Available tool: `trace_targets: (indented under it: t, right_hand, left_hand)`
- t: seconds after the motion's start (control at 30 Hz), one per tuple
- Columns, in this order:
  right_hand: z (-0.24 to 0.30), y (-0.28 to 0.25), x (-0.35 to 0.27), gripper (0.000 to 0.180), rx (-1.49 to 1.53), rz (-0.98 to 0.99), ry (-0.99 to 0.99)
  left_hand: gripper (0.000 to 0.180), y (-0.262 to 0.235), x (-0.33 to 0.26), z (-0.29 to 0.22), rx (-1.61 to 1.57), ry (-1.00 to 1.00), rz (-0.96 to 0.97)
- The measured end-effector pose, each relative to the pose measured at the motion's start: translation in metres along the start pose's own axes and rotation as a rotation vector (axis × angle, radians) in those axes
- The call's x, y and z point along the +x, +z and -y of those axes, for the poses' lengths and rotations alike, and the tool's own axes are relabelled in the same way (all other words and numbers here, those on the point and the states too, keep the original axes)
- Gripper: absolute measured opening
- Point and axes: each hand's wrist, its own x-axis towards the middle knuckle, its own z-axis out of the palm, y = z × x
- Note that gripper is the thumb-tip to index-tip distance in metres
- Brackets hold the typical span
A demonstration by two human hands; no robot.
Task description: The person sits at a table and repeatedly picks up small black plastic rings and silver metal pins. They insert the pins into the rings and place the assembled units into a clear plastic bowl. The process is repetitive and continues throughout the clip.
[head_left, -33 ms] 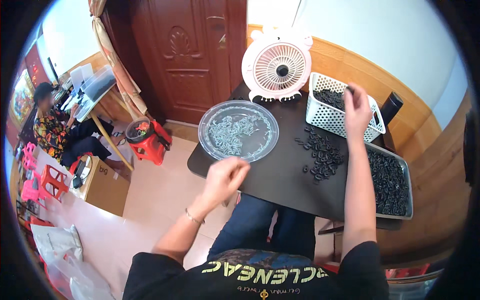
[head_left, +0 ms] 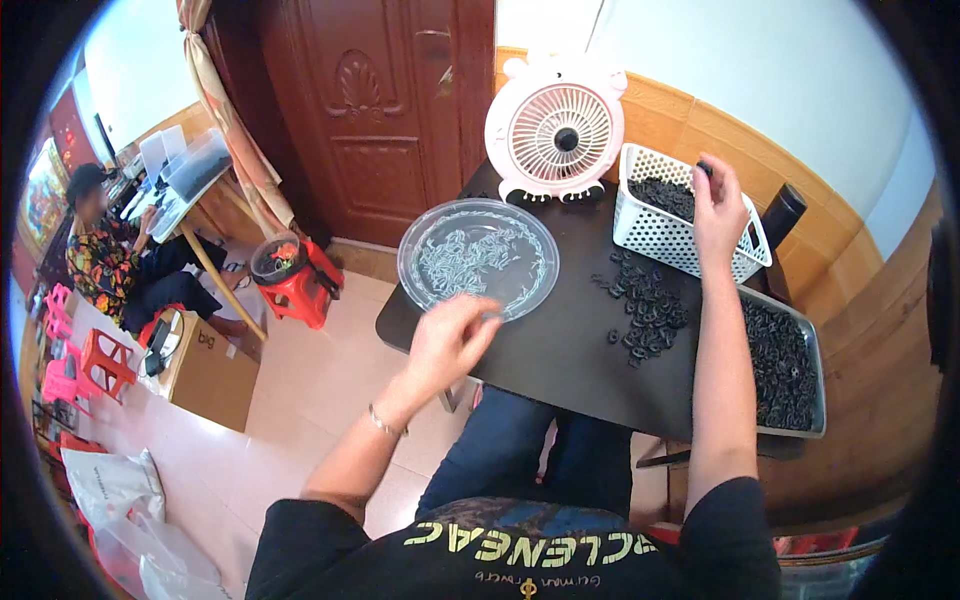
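Note:
My left hand (head_left: pixel 450 340) hovers at the near rim of a clear round plastic tray (head_left: pixel 478 215). Its fingers are loosely bunched and blurred, so I cannot tell if anything is in them. My right hand (head_left: pixel 720 215) is raised over the white perforated basket (head_left: pixel 645 235) of small black pieces, pinching a small black piece (head_left: pixel 703 168) at its fingertips. A loose pile of black ring-like pieces (head_left: pixel 645 305) lies on the black table (head_left: pixel 560 345) between the two hands.
A metal tray (head_left: pixel 815 400) full of black pieces sits at the table's right edge. A pink-and-white desk fan (head_left: pixel 557 130) stands at the back before a brown door. A red stool (head_left: pixel 295 280), a cardboard box (head_left: pixel 210 375) and a seated person (head_left: pixel 110 255) are to the left.

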Motion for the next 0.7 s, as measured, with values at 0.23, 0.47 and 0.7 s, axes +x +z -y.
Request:
trace_targets:
  t: [0.23, 0.47, 0.7]
  right_hand:
    - [0.002, 0.001, -0.020, 0.034, -0.280, 0.266, -0.157]
    - [0.014, -0.016, -0.086, 0.025, -0.174, 0.441, -0.066]
    - [-0.001, -0.018, -0.102, 0.024, -0.128, 0.423, 0.015]
  left_hand:
    - [0.014, 0.026, 0.094, 0.079, 0.302, 0.342, 0.160]
    - [0.015, 0.055, 0.126, 0.117, 0.573, 0.333, 0.507]
    - [0.011, 0.065, 0.137, 0.105, 0.681, 0.482, 0.633]
